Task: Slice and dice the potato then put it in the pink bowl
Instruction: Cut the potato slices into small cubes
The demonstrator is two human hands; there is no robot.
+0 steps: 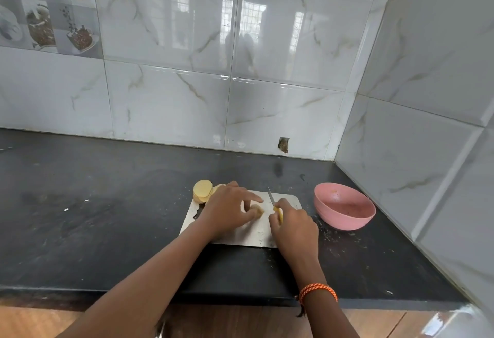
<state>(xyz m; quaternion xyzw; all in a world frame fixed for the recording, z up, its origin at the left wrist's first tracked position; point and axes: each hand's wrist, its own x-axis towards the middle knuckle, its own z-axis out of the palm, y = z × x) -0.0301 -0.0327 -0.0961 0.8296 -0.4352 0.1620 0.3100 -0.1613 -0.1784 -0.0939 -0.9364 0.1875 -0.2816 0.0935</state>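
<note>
right hand (292, 224) grips the knife (272, 201), left hand (227, 210) pinches a pale yellow potato piece (258, 211).

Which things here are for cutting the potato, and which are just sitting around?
For the job: potato slices, potato piece, knife, cutting board, pink bowl, left hand, right hand.

Just there: crumbs on the counter, wall tiles.

— Much room there?
— Left of the cutting board (192, 217) the dark counter (93, 204) lies open. Rightward, the pink bowl (344, 210) stands near the side wall (427, 150).
— Behind?
— Potato slices (203, 190) crowd the board's far-left corner.
</note>
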